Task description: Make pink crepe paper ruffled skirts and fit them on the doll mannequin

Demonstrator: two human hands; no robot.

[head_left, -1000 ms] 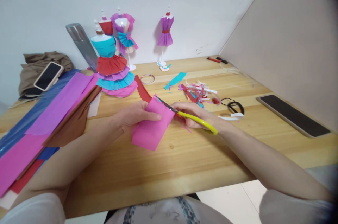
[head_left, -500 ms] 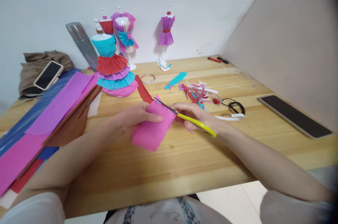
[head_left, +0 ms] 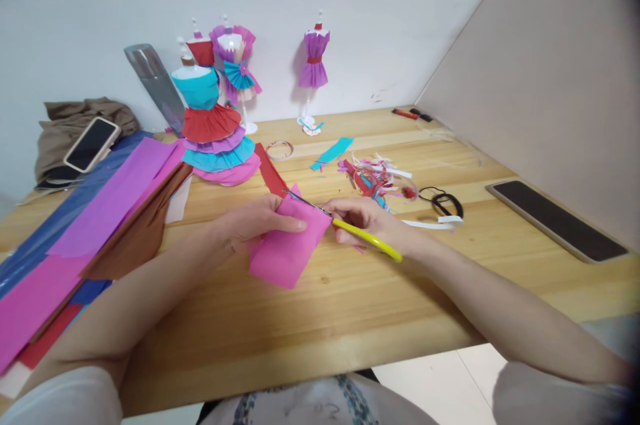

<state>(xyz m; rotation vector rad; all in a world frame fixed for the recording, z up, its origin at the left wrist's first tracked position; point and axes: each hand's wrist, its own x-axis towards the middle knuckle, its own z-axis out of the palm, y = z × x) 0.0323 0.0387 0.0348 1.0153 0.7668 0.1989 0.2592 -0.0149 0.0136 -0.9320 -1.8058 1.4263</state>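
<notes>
My left hand pinches a piece of pink crepe paper, thumb lying on top of it. My right hand is closed round yellow-handled scissors. Their dark blades lie across the paper's upper edge, pointing left toward my left fingers; the blades look nearly closed. Part of the handles is hidden by my fingers. Just beyond the paper lies a red paper strip. Behind my left hand stands a small dress form in tiered turquoise, red, purple and pink paper.
More dress forms, one in purple, stand by the wall. Paper scraps and a black hair tie lie beyond my right hand. A phone is at right, another phone at left above folded crepe sheets.
The scissors have shifted slightly left and down along the paper's upper edge. Both hands keep their hold, and the paper stays nearly in place.
</notes>
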